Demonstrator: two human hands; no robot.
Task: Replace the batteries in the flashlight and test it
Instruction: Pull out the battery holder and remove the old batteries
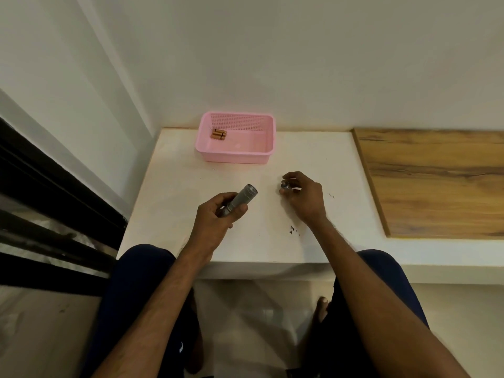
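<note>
My left hand (215, 218) grips a grey metal flashlight body (241, 199) around its lower half, with the wider end tilted up and to the right above the white table (174, 186). My right hand (304, 199) holds a small grey flashlight cap (285, 187) in its fingertips, low over the table and a short way right of the flashlight. A few copper-coloured batteries (218, 134) lie in the back left corner of a pink plastic basket (270, 148) against the wall.
A wooden board (436, 181) covers the ledge to the right of the white surface. Small dark specks (292, 230) lie on the table near my right wrist. A dark window frame (54, 186) runs along the left. My knees are under the table's front edge.
</note>
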